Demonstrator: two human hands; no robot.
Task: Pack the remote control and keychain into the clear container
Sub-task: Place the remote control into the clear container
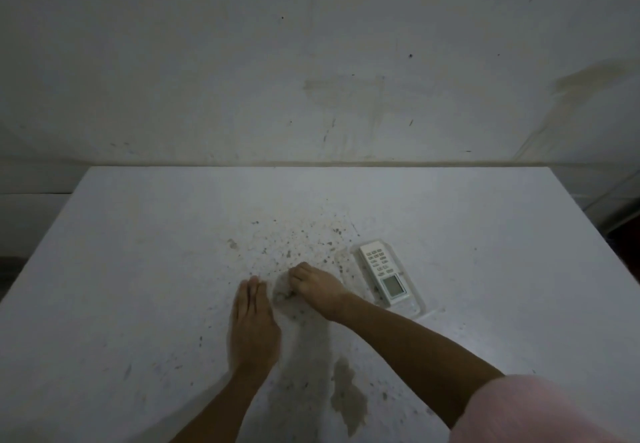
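The right hand (317,285) is curled at the fingertips, pinched down on something small and pale at the table (485,269) surface, just left of the container (412,309); what is gripped is too blurred to be named, so the keychain cannot be confirmed. The left hand (254,321) is laid flat, fingers straight and together, nothing held, palm down on the tabletop a little further left of the container, close beside the right hand but not touching it.

The remote (382,274) is seen lying inside the container, face up, tilted with its keypad end away from the person and its grey screen nearer. It is a slim off-white plastic slab with rounded corners and rows of small buttons. The container is a clear, shallow, rounded rectangle, its glossy rim faintly visible around the remote.

The table is a white, matte, speckled slab, peppered with dark flecks left of the container and marked by a brownish stain nearer the person. A soft pink sleeve (540,411) is seen on the right arm.
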